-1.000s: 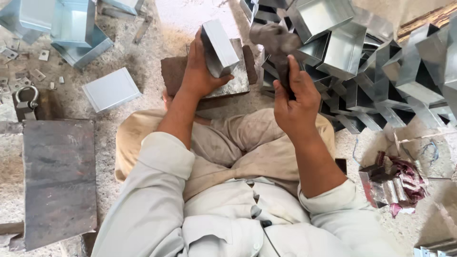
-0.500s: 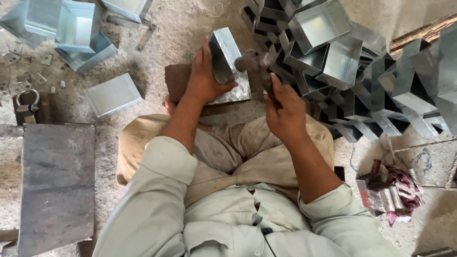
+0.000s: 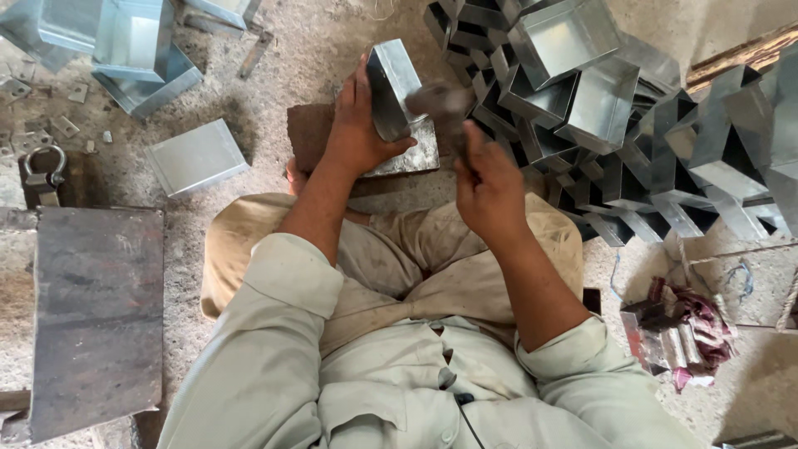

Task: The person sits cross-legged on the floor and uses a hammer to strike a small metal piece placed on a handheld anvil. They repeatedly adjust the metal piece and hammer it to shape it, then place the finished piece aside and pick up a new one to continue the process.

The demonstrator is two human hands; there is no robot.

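Dusty concrete floor [image 3: 291, 33], seen from above; you sit cross-legged. Far left: dark steel slab [image 3: 96, 316], shackle [image 3: 41, 170], loose sheet-metal boxes [image 3: 137, 46]. Your left hand [image 3: 357, 125] has its fingers wrapped round a sheet-metal box [image 3: 392, 87], held on edge on a flat metal block [image 3: 407, 154]. Judged light, stiff, sharp-edged, easily dented; hold the flat walls. Your right hand [image 3: 490, 187] is closed on a hammer [image 3: 440, 104], blurred. Right: stacked boxes [image 3: 632, 108], cut off by the frame.
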